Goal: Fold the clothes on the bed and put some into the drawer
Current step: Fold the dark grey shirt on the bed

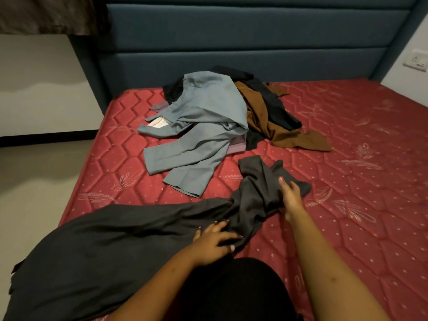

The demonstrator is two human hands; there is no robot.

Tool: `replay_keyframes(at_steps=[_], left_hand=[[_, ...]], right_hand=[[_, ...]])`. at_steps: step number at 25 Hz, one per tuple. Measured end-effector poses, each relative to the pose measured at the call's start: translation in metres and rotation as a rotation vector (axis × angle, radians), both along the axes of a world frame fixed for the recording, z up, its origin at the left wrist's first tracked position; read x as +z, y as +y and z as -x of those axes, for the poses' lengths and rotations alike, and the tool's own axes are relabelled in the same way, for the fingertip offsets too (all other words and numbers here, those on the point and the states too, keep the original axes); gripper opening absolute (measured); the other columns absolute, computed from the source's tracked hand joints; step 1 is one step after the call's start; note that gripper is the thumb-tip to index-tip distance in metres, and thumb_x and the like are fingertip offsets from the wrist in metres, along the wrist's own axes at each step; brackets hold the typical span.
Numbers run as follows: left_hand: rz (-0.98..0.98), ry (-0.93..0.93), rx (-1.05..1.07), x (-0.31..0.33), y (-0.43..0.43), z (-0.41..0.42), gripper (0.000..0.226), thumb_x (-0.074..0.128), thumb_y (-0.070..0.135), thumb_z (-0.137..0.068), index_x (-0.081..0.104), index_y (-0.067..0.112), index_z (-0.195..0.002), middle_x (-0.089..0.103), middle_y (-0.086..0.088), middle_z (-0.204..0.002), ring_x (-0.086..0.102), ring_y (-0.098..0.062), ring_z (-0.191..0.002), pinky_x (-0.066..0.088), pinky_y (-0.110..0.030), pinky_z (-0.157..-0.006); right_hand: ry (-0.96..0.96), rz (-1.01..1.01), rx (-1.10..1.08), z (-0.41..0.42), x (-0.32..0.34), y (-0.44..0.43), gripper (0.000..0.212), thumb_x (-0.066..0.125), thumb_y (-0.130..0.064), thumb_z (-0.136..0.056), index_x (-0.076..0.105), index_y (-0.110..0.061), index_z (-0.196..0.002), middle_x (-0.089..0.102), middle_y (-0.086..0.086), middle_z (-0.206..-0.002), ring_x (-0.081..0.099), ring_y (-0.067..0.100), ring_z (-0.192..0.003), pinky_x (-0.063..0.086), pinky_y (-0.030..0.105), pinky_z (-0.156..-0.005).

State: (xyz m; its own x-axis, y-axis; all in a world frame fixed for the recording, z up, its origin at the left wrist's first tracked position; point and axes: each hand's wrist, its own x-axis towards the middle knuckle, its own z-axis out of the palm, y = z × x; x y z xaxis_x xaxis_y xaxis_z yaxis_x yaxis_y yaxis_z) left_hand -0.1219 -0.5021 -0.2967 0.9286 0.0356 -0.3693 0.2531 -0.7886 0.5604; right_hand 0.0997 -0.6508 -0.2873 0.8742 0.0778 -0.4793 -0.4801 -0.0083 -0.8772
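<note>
A red quilted mattress (347, 158) lies under both hands, a blue headboard (231, 42) far beyond the fingertips. A dark grey garment (104, 251) sits beneath the left hand (215, 242), whose spread fingers press it; the right hand (290, 198) lies on its bunched end, grip unclear. Past the fingers: light blue trousers (196, 135), a brown garment (266, 121), a wall socket (415, 60) far right. The trousers' white label (157, 122) is unreadable.
</note>
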Motion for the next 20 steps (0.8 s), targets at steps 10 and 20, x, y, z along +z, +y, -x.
replay_keyframes(at_steps=[10, 20], left_hand=[[0.446, -0.261, 0.459, 0.005, 0.005, -0.049, 0.023, 0.060, 0.006, -0.089, 0.054, 0.018, -0.108, 0.062, -0.002, -0.109, 0.058, -0.015, -0.104, 0.040, -0.021, -0.089], [0.048, -0.100, 0.298, 0.005, -0.006, -0.081, 0.066, 0.067, 0.039, -0.086, 0.036, 0.044, -0.143, 0.022, 0.000, -0.153, 0.022, -0.026, -0.139, 0.026, -0.040, -0.114]], right_hand=[[-0.010, -0.738, -0.215, -0.034, 0.033, 0.014, 0.035, 0.062, -0.002, -0.056, 0.060, -0.015, -0.089, 0.071, 0.002, -0.073, 0.068, 0.015, -0.065, 0.058, 0.025, -0.064], [-0.146, -0.057, -0.697, -0.052, -0.014, -0.061, 0.042, 0.051, -0.039, -0.095, 0.056, -0.014, -0.129, 0.056, 0.008, -0.125, 0.056, 0.024, -0.108, 0.047, 0.030, -0.085]])
